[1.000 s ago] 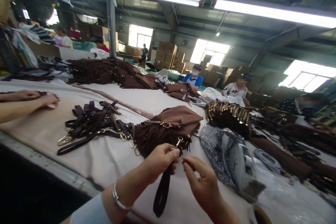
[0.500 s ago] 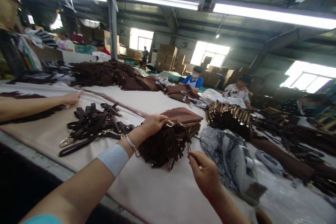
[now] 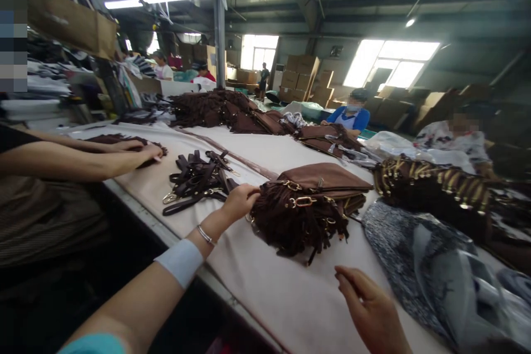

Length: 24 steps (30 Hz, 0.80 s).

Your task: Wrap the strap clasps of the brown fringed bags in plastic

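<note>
A stack of brown fringed bags (image 3: 327, 177) lies on the covered table, with gold clasps and rings at the fringe. My left hand (image 3: 240, 202) is at the stack's left edge, its fingers curled against the fringe; whatever they hold is hidden. A gold clasp (image 3: 302, 202) rests on the near side of the top bag. My right hand (image 3: 371, 304) hovers apart from the stack, in front and to its right, thumb and fingers drawn together with nothing visible in them. Left of my left hand lies a heap of dark brown straps (image 3: 197, 177) with gold hooks.
A co-worker's hands (image 3: 141, 149) work on brown fringed material at the left. More brown bags (image 3: 232, 110) are piled at the back. Clear plastic and grey patterned material (image 3: 406, 249) lie at the right, near a row of bags with gold hardware (image 3: 440, 182).
My left hand has moved off the gold clasp to the stack's left edge. My right hand has drawn away from the fringe. The view has turned left, and the co-worker's second hand now shows.
</note>
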Each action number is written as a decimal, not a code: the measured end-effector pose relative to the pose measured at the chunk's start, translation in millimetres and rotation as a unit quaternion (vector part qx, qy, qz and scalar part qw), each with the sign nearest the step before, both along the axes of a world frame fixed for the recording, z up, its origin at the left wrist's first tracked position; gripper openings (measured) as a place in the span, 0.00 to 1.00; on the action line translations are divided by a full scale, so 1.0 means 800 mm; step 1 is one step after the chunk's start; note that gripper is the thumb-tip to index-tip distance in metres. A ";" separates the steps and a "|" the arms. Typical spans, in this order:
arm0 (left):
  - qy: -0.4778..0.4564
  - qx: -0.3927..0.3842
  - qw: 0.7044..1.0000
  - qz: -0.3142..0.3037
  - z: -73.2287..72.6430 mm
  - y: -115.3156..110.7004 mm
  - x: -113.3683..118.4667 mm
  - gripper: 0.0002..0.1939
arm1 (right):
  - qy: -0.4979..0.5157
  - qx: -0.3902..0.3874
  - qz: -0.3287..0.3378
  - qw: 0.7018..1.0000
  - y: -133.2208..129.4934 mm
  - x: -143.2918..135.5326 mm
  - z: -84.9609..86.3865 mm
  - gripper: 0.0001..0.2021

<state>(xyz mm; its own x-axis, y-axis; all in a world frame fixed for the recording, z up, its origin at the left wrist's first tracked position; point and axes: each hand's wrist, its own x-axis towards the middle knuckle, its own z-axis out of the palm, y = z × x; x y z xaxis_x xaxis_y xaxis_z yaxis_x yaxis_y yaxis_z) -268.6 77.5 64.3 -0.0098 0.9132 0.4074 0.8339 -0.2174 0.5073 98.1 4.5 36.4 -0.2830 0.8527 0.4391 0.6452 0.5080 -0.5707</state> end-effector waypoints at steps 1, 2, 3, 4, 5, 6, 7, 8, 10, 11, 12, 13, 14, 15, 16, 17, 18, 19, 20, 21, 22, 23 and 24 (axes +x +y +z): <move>0.016 -0.020 0.999 0.027 -0.007 -0.005 -0.015 0.13 | -0.009 -0.002 0.003 1.000 -0.001 0.003 -0.007 0.11; 0.029 -0.036 0.998 0.037 -0.013 -0.010 -0.026 0.12 | -0.017 -0.002 0.009 1.000 -0.001 0.005 -0.012 0.11; 0.041 -0.047 0.998 0.032 -0.020 -0.016 -0.033 0.11 | -0.025 -0.002 0.018 1.000 -0.001 0.006 -0.017 0.11; 0.056 -0.059 0.996 0.020 -0.025 -0.022 -0.035 0.09 | -0.033 0.000 0.027 0.999 -0.001 0.004 -0.020 0.11; 0.072 -0.071 0.995 0.004 -0.030 -0.028 -0.033 0.07 | -0.037 0.002 0.036 0.999 -0.002 0.001 -0.021 0.11; 0.088 -0.082 0.993 -0.012 -0.035 -0.034 -0.029 0.06 | -0.038 0.007 0.043 0.998 -0.002 -0.003 -0.021 0.10; 0.103 -0.091 0.990 -0.024 -0.038 -0.040 -0.024 0.05 | -0.035 0.015 0.047 0.998 -0.004 -0.008 -0.020 0.10; 0.117 -0.099 0.988 -0.033 -0.041 -0.045 -0.019 0.04 | -0.030 0.025 0.052 0.998 -0.005 -0.013 -0.017 0.10; 0.142 -0.112 0.983 -0.044 -0.043 -0.052 -0.012 0.03 | -0.022 0.045 0.065 0.997 -0.008 -0.021 -0.014 0.10; 0.152 -0.118 0.980 -0.050 -0.043 -0.055 -0.012 0.02 | -0.021 0.052 0.074 0.996 -0.009 -0.022 -0.013 0.10; 0.161 -0.124 0.977 -0.059 -0.041 -0.059 -0.012 0.02 | -0.023 0.057 0.083 0.995 -0.009 -0.021 -0.013 0.09; 0.170 -0.130 0.974 -0.070 -0.039 -0.063 -0.013 0.03 | -0.025 0.060 0.093 0.994 -0.010 -0.019 -0.014 0.09; 0.178 -0.135 0.971 -0.081 -0.035 -0.068 -0.014 0.03 | -0.027 0.061 0.100 0.993 -0.010 -0.016 -0.015 0.08; 0.185 -0.138 0.968 -0.093 -0.030 -0.076 -0.013 0.04 | -0.027 0.061 0.104 0.992 -0.011 -0.013 -0.017 0.08; 0.191 -0.139 0.966 -0.104 -0.024 -0.085 -0.010 0.04 | -0.027 0.059 0.107 0.992 -0.011 -0.010 -0.018 0.08; 0.192 -0.137 0.965 -0.113 -0.017 -0.096 -0.004 0.04 | -0.025 0.055 0.110 0.992 -0.012 -0.009 -0.018 0.07; 0.188 -0.131 0.966 -0.121 -0.009 -0.108 0.005 0.05 | -0.022 0.051 0.111 0.992 -0.014 -0.009 -0.017 0.07; 0.172 -0.122 0.969 -0.126 0.001 -0.122 0.017 0.05 | -0.016 0.045 0.112 0.993 -0.016 -0.011 -0.013 0.07; 0.144 -0.112 0.974 -0.134 0.012 -0.135 0.031 0.06 | -0.009 0.038 0.112 0.993 -0.019 -0.015 -0.008 0.08; 0.101 -0.103 0.978 -0.152 0.023 -0.147 0.047 0.07 | 0.000 0.031 0.114 0.993 -0.022 -0.020 -0.001 0.08; 0.043 -0.096 0.979 -0.173 0.035 -0.158 0.064 0.07 | 0.009 0.026 0.119 0.993 -0.026 -0.027 0.008 0.09; -0.031 -0.099 0.975 -0.194 0.047 -0.167 0.082 0.07 | 0.019 0.021 0.128 0.991 -0.030 -0.036 0.017 0.11; -0.115 -0.118 0.964 -0.211 0.057 -0.172 0.100 0.08 | 0.031 0.016 0.142 0.989 -0.035 -0.044 0.027 0.15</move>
<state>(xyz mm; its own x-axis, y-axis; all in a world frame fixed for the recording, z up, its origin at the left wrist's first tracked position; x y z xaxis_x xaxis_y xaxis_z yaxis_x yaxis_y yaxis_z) -188.8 -60.5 109.9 0.3165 0.9227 0.2201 0.5566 -0.3686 0.7445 62.6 -23.2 57.9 -0.4806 0.7287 0.4879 0.4393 0.6816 -0.5852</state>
